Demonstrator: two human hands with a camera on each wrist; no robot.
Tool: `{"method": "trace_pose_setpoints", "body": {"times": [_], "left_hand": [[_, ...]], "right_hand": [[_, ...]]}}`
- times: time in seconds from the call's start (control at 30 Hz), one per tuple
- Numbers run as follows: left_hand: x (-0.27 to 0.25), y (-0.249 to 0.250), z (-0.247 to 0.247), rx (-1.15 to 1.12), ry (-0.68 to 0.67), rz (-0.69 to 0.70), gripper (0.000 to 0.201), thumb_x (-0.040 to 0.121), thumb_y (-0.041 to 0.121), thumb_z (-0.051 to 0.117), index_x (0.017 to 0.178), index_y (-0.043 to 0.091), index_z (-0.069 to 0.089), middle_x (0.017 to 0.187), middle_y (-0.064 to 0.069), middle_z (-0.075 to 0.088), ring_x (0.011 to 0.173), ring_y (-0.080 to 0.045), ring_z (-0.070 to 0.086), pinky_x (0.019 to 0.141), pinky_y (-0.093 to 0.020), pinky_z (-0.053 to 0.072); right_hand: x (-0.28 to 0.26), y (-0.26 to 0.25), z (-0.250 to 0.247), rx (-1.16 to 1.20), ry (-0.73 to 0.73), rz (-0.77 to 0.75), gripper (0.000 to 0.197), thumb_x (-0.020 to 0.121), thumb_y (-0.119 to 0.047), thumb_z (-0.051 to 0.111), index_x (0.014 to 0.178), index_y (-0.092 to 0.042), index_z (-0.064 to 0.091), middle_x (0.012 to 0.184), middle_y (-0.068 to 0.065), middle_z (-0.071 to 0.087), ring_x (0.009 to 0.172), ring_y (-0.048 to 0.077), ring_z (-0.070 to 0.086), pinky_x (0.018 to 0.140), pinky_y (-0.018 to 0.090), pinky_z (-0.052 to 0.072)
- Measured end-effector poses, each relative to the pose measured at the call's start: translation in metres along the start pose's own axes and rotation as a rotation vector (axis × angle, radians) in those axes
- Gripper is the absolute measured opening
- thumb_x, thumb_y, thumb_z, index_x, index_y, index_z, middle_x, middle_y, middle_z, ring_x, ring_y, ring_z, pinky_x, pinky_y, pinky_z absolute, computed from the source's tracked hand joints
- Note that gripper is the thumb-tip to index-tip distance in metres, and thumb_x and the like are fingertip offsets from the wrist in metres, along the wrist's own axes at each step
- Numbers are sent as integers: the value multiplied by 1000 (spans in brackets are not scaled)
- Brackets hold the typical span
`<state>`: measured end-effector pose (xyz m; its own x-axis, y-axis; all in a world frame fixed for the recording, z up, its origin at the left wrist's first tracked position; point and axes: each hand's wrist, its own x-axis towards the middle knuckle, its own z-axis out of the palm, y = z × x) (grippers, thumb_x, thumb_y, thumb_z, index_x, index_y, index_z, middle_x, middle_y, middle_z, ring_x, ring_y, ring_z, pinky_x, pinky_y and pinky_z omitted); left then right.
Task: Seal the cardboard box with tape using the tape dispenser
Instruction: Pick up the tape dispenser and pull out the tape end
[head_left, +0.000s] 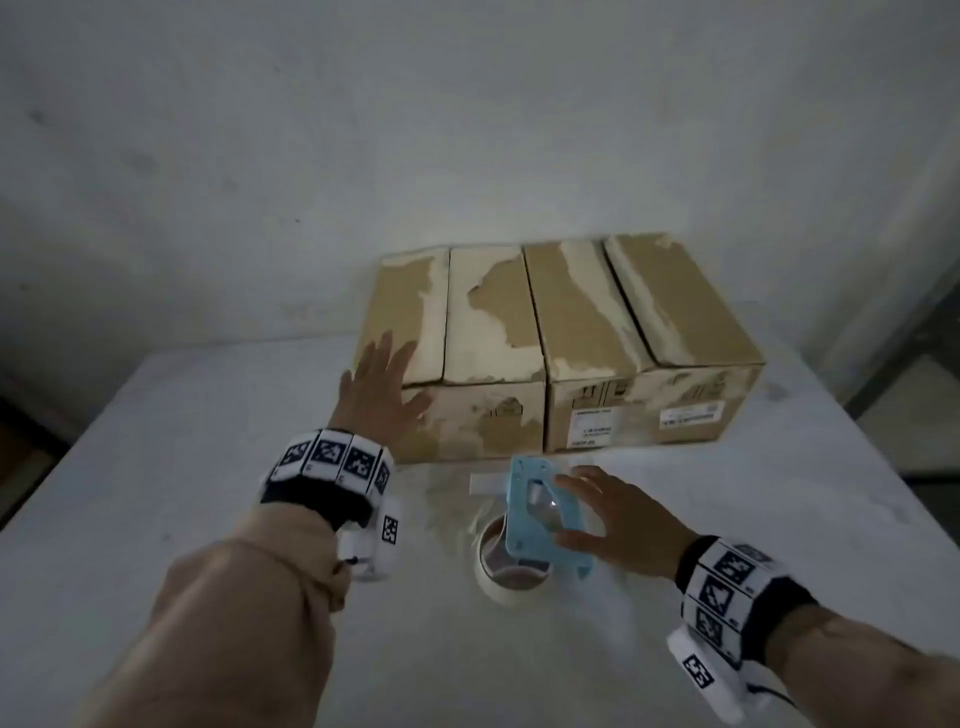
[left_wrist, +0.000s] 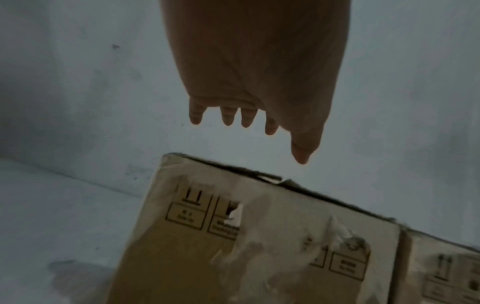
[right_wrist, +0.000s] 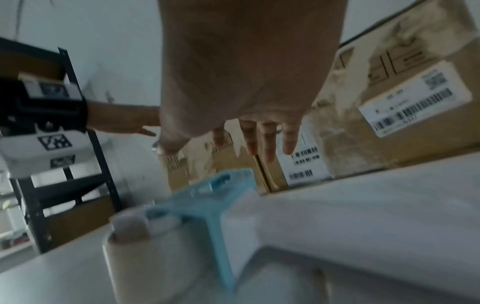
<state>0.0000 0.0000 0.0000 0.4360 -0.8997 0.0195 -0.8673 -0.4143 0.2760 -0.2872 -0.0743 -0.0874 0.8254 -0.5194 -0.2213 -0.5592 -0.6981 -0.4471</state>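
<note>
Two worn cardboard boxes stand side by side at the back of the white table; the left box (head_left: 467, 332) has its top flaps down with an untaped seam. My left hand (head_left: 387, 379) is spread flat at that box's front left corner. In the left wrist view, the left hand's straight fingers (left_wrist: 227, 117) hover just above the top edge of the left box (left_wrist: 233, 236). A light blue tape dispenser (head_left: 535, 514) with a pale tape roll (head_left: 511, 571) lies on the table in front of the boxes. My right hand (head_left: 582, 509) is open over its right side, gripping nothing.
The second box (head_left: 649, 332) carries white barcode labels (right_wrist: 413, 102) on its front. A grey wall runs right behind the boxes. A black metal shelf (right_wrist: 64, 185) stands left of the table (head_left: 208, 467). The table's front edge lies near my forearms.
</note>
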Motion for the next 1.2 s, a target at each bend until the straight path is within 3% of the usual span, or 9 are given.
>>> {"method": "trace_pose_setpoints", "body": {"times": [0.33, 0.53, 0.6, 0.77, 0.87, 0.93, 1.0, 1.1, 1.2], "left_hand": [[8, 5, 18, 201, -149, -180, 66, 93, 52, 36, 147, 22, 14, 158, -1, 2, 144, -23, 2, 115, -46, 8], [6, -1, 20, 239, -126, -155, 65, 92, 53, 34, 147, 25, 13, 158, 1, 3, 145, -21, 5, 115, -46, 10], [6, -4, 19, 228, -120, -148, 64, 92, 53, 34, 147, 26, 15, 158, 2, 5, 144, -20, 7, 114, -45, 12], [10, -8, 6, 151, -38, -121, 50, 94, 50, 35, 138, 26, 40, 151, 3, 31, 135, -20, 34, 106, -37, 28], [17, -13, -6, 122, 61, -98, 45, 95, 45, 37, 129, 18, 51, 136, -7, 52, 120, -26, 51, 97, -37, 39], [25, -20, -9, 109, 68, -103, 46, 96, 44, 37, 133, 20, 47, 139, -9, 47, 123, -29, 47, 100, -39, 37], [35, -28, -7, 115, 45, -111, 48, 95, 45, 37, 138, 24, 39, 147, -6, 35, 131, -28, 37, 104, -40, 31], [51, -35, 0, 126, -34, -151, 52, 95, 47, 34, 143, 28, 28, 154, -1, 20, 139, -24, 24, 108, -44, 25], [68, -43, 2, 60, -60, -146, 58, 94, 45, 39, 145, 25, 20, 157, -2, 9, 141, -25, 18, 110, -47, 23]], "right_hand": [[-5, 20, 29, -90, -142, -24, 89, 80, -63, 52, 146, -32, 2, 123, 7, 44, 102, 19, 43, 83, 28, 36], [-15, 18, 20, -189, -68, -106, 108, 58, -89, 0, 145, -28, 17, 112, 8, 52, 92, 19, 47, 75, 27, 37], [-26, 18, 14, -131, 7, -126, 107, 59, -90, -3, 144, -30, 21, 110, 6, 53, 91, 20, 50, 70, 24, 37], [-51, -2, -34, 261, 112, -111, 64, 71, -83, 23, 125, -51, 13, 117, -14, 47, 89, 6, 56, 71, 16, 46], [-48, -11, -62, 635, 283, -181, 67, 69, -86, 27, 119, -43, 39, 98, -7, 61, 76, 3, 61, 59, 14, 48], [-37, -17, -74, 829, 370, -201, 70, 67, -86, 37, 108, -31, 50, 83, 5, 62, 63, 11, 58, 53, 25, 48], [-23, -26, -81, 920, 410, -192, 68, 61, -81, 53, 101, -26, 52, 79, -3, 64, 59, 12, 56, 51, 31, 47], [1, -41, -86, 963, 501, -184, 45, 58, -51, 68, 92, -25, 52, 70, -18, 66, 54, 3, 57, 46, 21, 46], [31, -61, -91, 995, 619, -210, 53, 61, -60, 71, 96, -24, 54, 70, -18, 66, 52, 4, 57, 46, 20, 47]]}}
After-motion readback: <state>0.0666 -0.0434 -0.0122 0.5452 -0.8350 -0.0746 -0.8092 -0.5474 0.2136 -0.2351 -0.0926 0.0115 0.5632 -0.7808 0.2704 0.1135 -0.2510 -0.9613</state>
